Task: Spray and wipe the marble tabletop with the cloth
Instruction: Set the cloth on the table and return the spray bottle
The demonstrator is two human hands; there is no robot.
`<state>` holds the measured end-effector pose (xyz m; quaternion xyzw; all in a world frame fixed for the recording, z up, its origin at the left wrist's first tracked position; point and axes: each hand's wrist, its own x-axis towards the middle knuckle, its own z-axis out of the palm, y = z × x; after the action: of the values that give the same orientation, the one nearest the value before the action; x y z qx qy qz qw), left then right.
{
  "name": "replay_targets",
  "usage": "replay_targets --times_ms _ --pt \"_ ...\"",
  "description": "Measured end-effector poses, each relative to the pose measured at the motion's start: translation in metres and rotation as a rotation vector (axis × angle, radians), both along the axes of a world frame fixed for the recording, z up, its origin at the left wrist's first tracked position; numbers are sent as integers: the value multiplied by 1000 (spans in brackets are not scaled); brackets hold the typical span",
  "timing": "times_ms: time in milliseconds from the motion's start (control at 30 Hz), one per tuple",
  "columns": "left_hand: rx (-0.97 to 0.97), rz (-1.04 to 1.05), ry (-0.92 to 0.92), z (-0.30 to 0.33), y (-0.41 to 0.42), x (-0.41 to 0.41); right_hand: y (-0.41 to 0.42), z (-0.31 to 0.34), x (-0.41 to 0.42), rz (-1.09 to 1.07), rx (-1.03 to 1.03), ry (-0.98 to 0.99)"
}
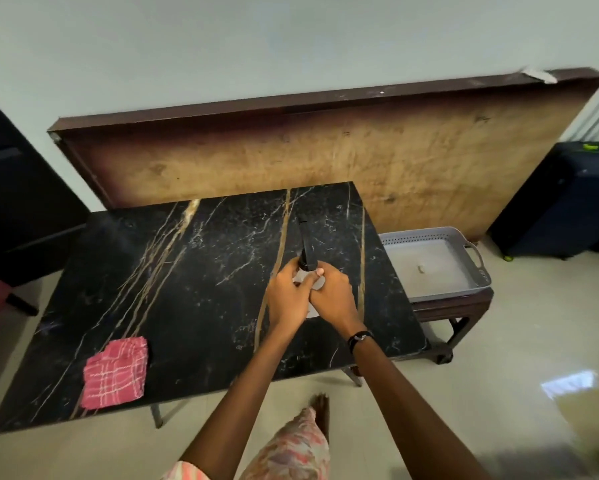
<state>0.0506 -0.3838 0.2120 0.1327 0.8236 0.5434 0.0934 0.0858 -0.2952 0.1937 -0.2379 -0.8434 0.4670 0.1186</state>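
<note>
A black marble tabletop (194,271) with gold and white veins fills the middle of the view. Over its right half I hold a spray bottle (306,249) with a black trigger head, its nozzle pointing away from me. My left hand (287,297) and my right hand (332,294) are both wrapped around the bottle's pale body, which they mostly hide. A folded red checked cloth (115,372) lies on the table near its front left corner, apart from both hands.
A large wooden board (360,157) leans on the wall behind the table. A grey plastic tray (436,265) sits on a low dark stool at the right. A dark suitcase (561,202) stands far right, dark furniture at the left.
</note>
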Motion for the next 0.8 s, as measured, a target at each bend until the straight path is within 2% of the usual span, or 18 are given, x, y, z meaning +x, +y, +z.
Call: replay_targets --times_ms 100,300,400,667,800 --pt "19 -40 -100 -11 40 -15 44 -6 -9 -53 4 -51" --pt "57 -117 -460 -34 126 -35 135 -18 -19 -134 -32 -60" --pt "142 -134 -604 -43 168 -40 178 -26 -16 -158 -71 -40" --pt "132 -256 -789 -84 265 -42 285 -63 3 -215 -163 -79" --pt "126 -231 -920 -107 300 -42 327 -92 -4 -125 -147 -152"
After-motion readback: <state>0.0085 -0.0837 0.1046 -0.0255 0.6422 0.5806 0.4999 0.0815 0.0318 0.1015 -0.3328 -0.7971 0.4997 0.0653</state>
